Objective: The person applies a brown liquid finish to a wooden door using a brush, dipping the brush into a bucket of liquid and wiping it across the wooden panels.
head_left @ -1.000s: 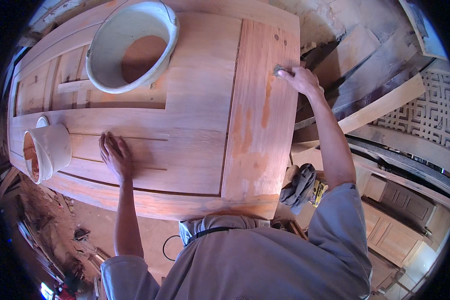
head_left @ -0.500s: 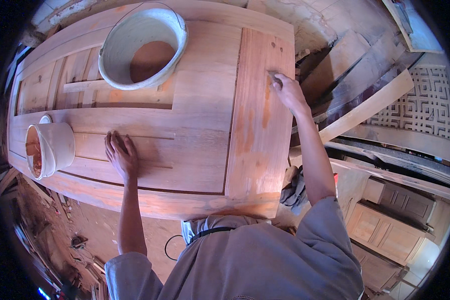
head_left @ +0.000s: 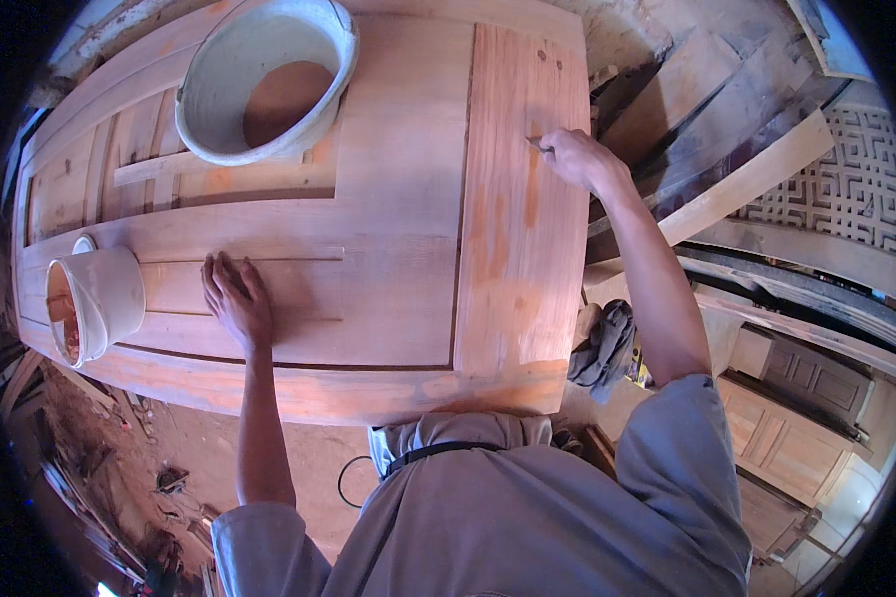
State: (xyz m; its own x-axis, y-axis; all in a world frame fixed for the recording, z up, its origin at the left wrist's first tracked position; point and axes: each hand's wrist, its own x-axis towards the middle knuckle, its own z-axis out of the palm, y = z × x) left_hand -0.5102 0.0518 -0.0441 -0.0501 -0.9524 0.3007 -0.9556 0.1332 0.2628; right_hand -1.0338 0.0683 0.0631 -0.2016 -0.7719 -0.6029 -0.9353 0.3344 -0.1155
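Note:
A large wooden door point(head_left: 398, 298) lies flat before me, with raised mouldings and recessed panels. My right hand point(head_left: 575, 156) is closed on a small, thin scraper-like tool point(head_left: 537, 144), mostly hidden by the fingers. Its tip meets the wide end rail near the door's right edge, at the upper end of an orange filler streak point(head_left: 532, 194). On the panel left of centre rests my left hand point(head_left: 237, 298), palm down and fingers slightly bent, holding nothing.
A big whitish bucket point(head_left: 204, 124) with reddish-brown powder in it stands on the door's far side. Nearer the left end, a smaller white tub point(head_left: 114, 298) smeared with orange lies tipped. Planks point(head_left: 747, 179) lean beyond the right edge, and a dark cloth point(head_left: 603, 348) hangs below it.
My right hand and its tool have shifted slightly, and the wrist has turned so more of the tool shows. The left hand stays on the panel. The view has moved a little.

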